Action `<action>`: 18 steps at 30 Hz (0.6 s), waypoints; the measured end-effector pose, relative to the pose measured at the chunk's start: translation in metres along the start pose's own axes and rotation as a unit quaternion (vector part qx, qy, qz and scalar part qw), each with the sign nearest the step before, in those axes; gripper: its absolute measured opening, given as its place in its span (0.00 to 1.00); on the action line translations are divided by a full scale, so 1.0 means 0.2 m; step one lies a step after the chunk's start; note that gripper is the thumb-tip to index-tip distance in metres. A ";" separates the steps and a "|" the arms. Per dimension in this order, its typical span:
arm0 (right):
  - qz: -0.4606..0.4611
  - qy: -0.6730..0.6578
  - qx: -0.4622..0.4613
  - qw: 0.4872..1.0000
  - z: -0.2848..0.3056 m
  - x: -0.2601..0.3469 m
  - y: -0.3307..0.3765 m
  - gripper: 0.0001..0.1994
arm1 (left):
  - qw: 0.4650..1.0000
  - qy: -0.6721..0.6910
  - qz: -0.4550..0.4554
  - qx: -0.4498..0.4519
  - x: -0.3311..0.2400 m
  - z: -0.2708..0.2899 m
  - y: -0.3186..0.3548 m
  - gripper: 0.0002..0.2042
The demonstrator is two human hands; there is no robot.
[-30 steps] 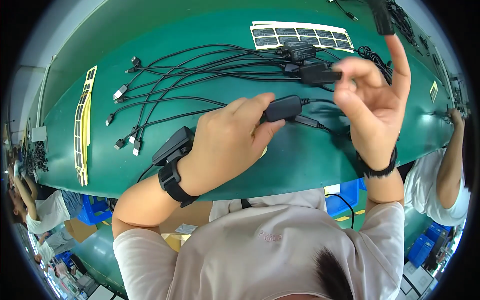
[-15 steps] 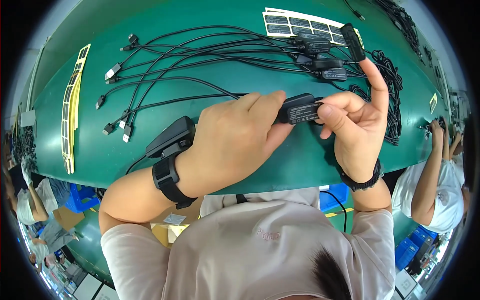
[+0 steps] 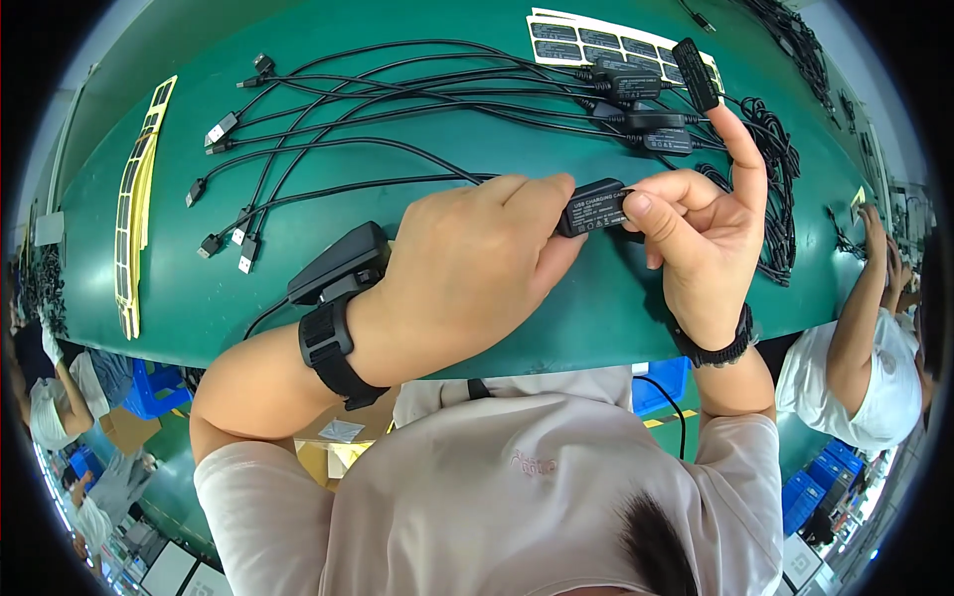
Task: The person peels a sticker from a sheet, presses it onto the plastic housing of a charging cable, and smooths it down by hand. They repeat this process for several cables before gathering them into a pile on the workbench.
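Cable module (image 3: 586, 193), black, box-shaped: gripped between thumb and fingers of left hand (image 3: 477, 260), over green table (image 3: 467, 363). Right hand (image 3: 704, 243): thumb and finger pinching printed label (image 3: 598, 212) at module's right end; second label (image 3: 696, 75) on raised fingertip; cable bundle (image 3: 781, 164) nearby.

Between the fingers (image 3: 651, 216), a black module (image 3: 593, 210) with pale print; on the raised right fingertip, a black sticker (image 3: 696, 75), pale-printed; beyond the fingers, black cables (image 3: 452, 94) and a white sheet (image 3: 601, 42) gridded with black rectangles; beneath, green tabletop (image 3: 596, 318).
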State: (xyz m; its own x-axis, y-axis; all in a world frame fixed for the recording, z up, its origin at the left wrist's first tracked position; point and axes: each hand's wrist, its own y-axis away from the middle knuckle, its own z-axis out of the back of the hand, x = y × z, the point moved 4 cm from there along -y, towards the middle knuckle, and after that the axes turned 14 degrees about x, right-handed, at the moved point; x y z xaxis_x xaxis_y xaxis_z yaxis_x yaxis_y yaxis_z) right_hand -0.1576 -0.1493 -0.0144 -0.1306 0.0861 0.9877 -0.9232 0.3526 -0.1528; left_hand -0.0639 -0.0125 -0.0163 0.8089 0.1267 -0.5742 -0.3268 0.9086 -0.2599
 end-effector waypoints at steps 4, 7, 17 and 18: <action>-0.007 0.003 0.000 1.000 0.00 0.00 0.00 0.36 | 1.000 0.006 0.010 0.006 0.00 0.00 0.00 0.16; -0.014 0.003 0.000 1.000 0.00 0.00 0.00 0.36 | 1.000 0.012 0.015 0.017 0.01 0.00 0.00 0.16; -0.025 0.001 0.008 1.000 0.00 -0.01 0.00 0.36 | 1.000 0.011 0.011 0.012 0.01 -0.01 0.00 0.16; -0.025 0.001 0.008 1.000 0.00 -0.01 0.00 0.36 | 1.000 0.009 0.012 0.013 0.01 0.00 0.00 0.16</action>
State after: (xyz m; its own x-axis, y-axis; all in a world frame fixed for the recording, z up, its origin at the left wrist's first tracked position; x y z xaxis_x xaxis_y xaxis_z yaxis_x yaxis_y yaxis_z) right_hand -0.1568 -0.1505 -0.0162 -0.0833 0.0712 0.9940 -0.9341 0.3420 -0.1028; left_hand -0.0634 -0.0124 -0.0179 0.7925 0.1413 -0.5932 -0.3324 0.9157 -0.2260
